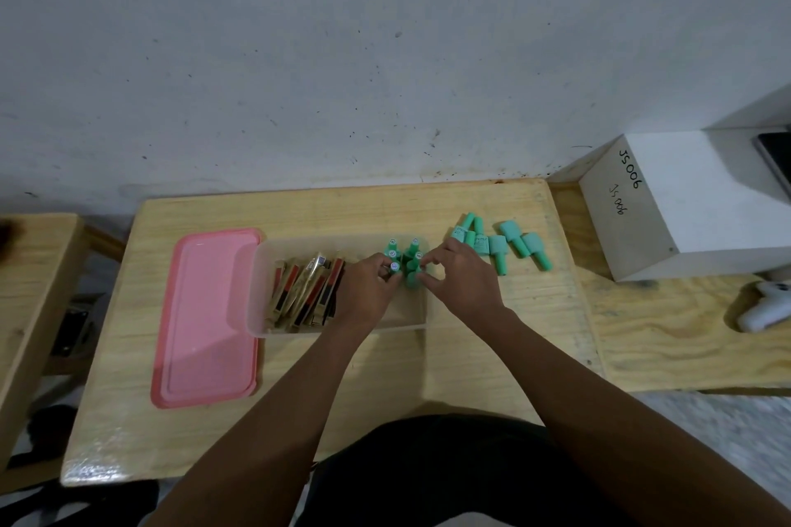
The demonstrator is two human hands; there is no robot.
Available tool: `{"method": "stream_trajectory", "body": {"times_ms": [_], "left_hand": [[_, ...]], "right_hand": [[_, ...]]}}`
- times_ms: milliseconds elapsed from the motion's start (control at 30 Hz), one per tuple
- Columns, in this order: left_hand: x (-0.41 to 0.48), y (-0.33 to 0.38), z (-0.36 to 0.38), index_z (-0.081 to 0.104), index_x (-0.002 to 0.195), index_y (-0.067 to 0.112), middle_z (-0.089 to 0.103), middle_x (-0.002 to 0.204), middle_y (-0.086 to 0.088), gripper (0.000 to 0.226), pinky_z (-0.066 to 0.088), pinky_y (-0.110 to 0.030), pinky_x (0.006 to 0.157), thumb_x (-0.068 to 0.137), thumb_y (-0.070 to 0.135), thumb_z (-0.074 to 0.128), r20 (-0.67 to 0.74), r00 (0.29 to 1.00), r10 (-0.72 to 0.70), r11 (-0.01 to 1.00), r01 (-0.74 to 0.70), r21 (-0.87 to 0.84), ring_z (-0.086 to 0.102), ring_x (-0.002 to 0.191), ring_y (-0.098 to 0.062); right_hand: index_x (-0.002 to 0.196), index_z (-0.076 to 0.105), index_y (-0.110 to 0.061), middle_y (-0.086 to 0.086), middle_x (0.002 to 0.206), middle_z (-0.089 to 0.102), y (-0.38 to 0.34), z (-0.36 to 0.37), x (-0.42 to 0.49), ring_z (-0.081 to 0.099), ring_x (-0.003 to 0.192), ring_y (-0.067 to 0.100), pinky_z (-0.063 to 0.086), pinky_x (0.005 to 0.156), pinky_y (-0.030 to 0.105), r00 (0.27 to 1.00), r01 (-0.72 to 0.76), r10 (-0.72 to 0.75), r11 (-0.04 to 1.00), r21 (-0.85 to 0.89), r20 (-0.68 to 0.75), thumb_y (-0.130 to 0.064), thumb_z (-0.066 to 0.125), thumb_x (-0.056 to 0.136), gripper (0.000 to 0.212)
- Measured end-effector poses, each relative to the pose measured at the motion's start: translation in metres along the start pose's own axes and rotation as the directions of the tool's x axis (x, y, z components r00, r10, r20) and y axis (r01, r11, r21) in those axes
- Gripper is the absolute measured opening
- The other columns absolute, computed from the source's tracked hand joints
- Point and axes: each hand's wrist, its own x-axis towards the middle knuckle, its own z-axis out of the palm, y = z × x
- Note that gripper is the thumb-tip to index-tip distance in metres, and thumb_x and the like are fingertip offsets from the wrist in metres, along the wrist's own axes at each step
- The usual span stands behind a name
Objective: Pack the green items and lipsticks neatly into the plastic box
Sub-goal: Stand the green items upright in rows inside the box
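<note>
Plastic box [255, 300], clear and open, sits in the middle of the wooden table [428, 377], the largest thing in view. A pink lid [209, 317] lies flat just left of the box, touching its left wall. A white box [685, 201] with handwriting on its side stands at the far right on a neighbouring surface, well apart.

Both bare forearms reach in from the near edge and converge over the right half of the box. The left hand [368, 291] is palm down, its fingers curled, their tips pinching the cap of one of the upright green bottles [414, 246]. The right hand [462, 282] crosses the box's right wall, wrist bent inward, thumb and fingers closed on another bottle of that cluster.

Lipsticks [304, 291] in gold and red cartons fill the left half of the box, leaning in a row on edge. The upright green bottles stand together at the far right of the box, caps up. The loose green bottles [501, 248] lie on their sides on the table just right of the box, beyond the right hand.
</note>
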Motion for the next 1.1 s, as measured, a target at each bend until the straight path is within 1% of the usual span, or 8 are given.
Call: {"method": "stream_trajectory", "body": {"times_ms": [233,400,567,700,833,900,1000,1100], "left_hand": [[-0.003,0.000,-0.001,0.068,0.107,0.015,0.071,0.090,-0.005,0.027,0.045,-0.024,0.065,0.082,0.024,0.070,0.013,1.000,0.004,1.000,-0.004,0.024,0.065,0.079,-0.017],[-0.004,0.003,-0.003,0.065,0.110,0.017,0.071,0.090,-0.003,0.030,0.045,-0.025,0.064,0.083,0.029,0.069,0.015,1.000,-0.021,0.998,0.020,0.060,0.065,0.078,-0.018],[-0.007,0.014,-0.011,0.063,0.101,0.020,0.066,0.076,0.003,0.030,0.039,-0.024,0.053,0.080,0.040,0.070,-0.078,0.996,0.040,0.985,-0.026,0.171,0.060,0.064,-0.014],[-0.006,0.042,-0.009,0.063,0.093,0.024,0.063,0.073,0.006,0.022,0.043,-0.025,0.053,0.083,0.043,0.065,-0.115,0.968,0.221,0.959,-0.194,0.206,0.057,0.063,-0.011],[0.003,0.083,0.021,0.067,0.090,0.024,0.065,0.074,0.008,0.017,0.048,-0.029,0.059,0.084,0.040,0.064,0.058,0.948,0.313,0.940,-0.318,0.127,0.057,0.066,-0.011],[0.010,0.100,0.043,0.068,0.096,0.023,0.067,0.081,0.006,0.019,0.049,-0.030,0.065,0.084,0.037,0.064,0.156,0.929,0.337,0.926,-0.357,0.126,0.061,0.074,-0.015],[0.021,0.118,0.073,0.064,0.110,0.023,0.063,0.098,0.002,0.027,0.046,-0.032,0.072,0.087,0.034,0.061,0.314,0.889,0.335,0.883,-0.412,0.226,0.059,0.094,-0.019],[0.037,0.131,0.098,0.057,0.124,0.021,0.056,0.119,-0.002,0.036,0.043,-0.037,0.086,0.089,0.030,0.058,0.438,0.832,0.339,0.783,-0.508,0.359,0.051,0.111,-0.022]], "right_hand": [[0.111,0.067,-0.035,-0.012,0.103,0.056,0.005,-0.005,-0.002,0.055,0.097,0.007,0.048,0.071,0.030,0.999,0.012,-0.014,0.999,0.048,0.043,-0.047,0.066,0.085,0.029],[0.112,0.066,-0.034,-0.016,0.101,0.055,0.022,-0.019,-0.016,0.051,0.087,-0.002,0.041,0.066,0.022,0.999,-0.010,0.014,0.997,0.076,-0.048,-0.048,0.063,0.088,0.027],[0.111,0.066,-0.033,-0.016,0.101,0.059,0.065,-0.036,-0.033,0.055,0.078,0.003,0.047,0.060,0.025,0.973,-0.188,0.200,0.976,0.114,-0.113,-0.042,0.061,0.091,0.022],[0.110,0.067,-0.032,-0.011,0.101,0.062,0.107,-0.045,-0.043,0.057,0.078,0.006,0.044,0.060,0.026,0.915,-0.359,0.379,0.922,0.145,-0.138,-0.040,0.060,0.092,0.021],[0.113,0.066,-0.031,-0.006,0.107,0.067,0.145,-0.053,-0.045,0.061,0.086,0.011,0.054,0.071,0.032,0.851,-0.498,0.518,0.849,0.177,-0.086,-0.041,0.061,0.091,0.025],[0.117,0.065,-0.029,-0.005,0.111,0.067,0.159,-0.057,-0.041,0.062,0.093,0.014,0.056,0.077,0.035,0.828,-0.544,0.560,0.817,0.189,-0.039,-0.041,0.061,0.091,0.029],[0.122,0.063,-0.028,-0.004,0.115,0.067,0.170,-0.060,-0.032,0.062,0.099,0.017,0.055,0.080,0.036,0.819,-0.569,0.572,0.800,0.190,0.043,-0.040,0.059,0.092,0.033],[0.123,0.062,-0.029,-0.003,0.118,0.066,0.179,-0.059,-0.021,0.062,0.099,0.016,0.056,0.080,0.038,0.843,-0.537,0.533,0.821,0.192,0.077,-0.041,0.059,0.091,0.034]]}}
